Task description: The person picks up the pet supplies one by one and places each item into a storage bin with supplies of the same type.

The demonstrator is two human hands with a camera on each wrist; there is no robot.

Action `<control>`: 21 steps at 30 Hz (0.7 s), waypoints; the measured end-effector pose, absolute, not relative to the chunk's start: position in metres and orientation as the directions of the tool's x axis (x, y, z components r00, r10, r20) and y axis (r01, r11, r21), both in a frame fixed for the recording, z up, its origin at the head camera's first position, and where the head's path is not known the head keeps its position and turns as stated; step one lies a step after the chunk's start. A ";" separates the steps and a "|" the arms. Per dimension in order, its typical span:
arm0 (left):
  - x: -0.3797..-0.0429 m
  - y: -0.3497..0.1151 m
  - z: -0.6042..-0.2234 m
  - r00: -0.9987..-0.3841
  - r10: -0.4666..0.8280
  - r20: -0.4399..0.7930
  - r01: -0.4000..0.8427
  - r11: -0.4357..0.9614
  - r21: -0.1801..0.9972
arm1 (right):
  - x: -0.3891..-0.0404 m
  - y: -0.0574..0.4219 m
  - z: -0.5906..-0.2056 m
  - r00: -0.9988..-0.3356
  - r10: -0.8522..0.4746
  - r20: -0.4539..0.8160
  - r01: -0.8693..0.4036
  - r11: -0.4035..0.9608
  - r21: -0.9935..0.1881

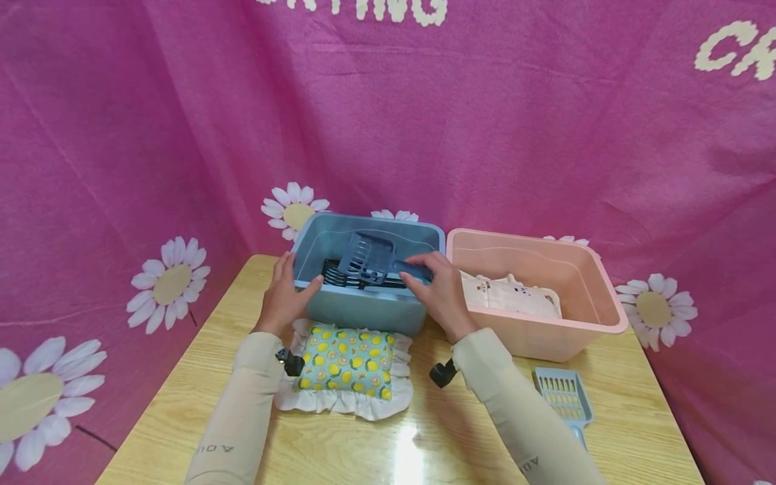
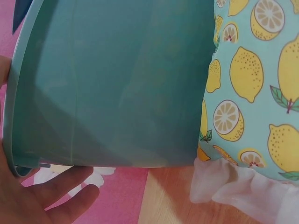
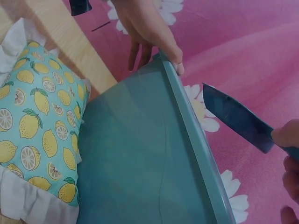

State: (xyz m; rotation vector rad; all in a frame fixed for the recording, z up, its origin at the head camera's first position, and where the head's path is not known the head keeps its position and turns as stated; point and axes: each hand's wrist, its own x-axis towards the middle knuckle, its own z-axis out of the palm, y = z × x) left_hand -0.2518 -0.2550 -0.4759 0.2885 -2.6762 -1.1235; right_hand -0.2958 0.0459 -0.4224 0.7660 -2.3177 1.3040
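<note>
My right hand [image 1: 441, 289] grips the handle of a dark blue slotted litter scoop [image 1: 371, 256], its head over the blue bin [image 1: 364, 306]. In the right wrist view the scoop [image 3: 238, 119] appears edge-on, above the bin's rim, with fingertips on its handle. My left hand [image 1: 285, 293] holds the bin's front left corner, thumb over the rim and fingers along the outer side. Inside the bin lies a black tined tool [image 1: 333, 273], partly hidden by the front wall and the scoop.
A lemon-print cushion [image 1: 345, 360] with a white frill lies before the blue bin. To the right stands a pink bin [image 1: 545, 330] holding white printed cloth [image 1: 515, 298]. A light blue litter scoop [image 1: 564, 394] lies on the wooden table [image 1: 630, 431]. Pink curtain surrounds the table.
</note>
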 end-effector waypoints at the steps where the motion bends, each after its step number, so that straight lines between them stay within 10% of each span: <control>1: -0.252 -0.255 -0.476 -0.956 -0.263 0.131 -0.090 0.688 0.720 | -0.297 0.044 -0.423 -0.783 -0.278 0.556 -0.620 0.426 -0.659; 21: -0.253 -0.255 -0.478 -0.951 -0.270 0.151 -0.088 0.704 0.705 | -0.315 0.022 -0.433 -0.787 -0.319 0.529 -0.616 0.456 -0.642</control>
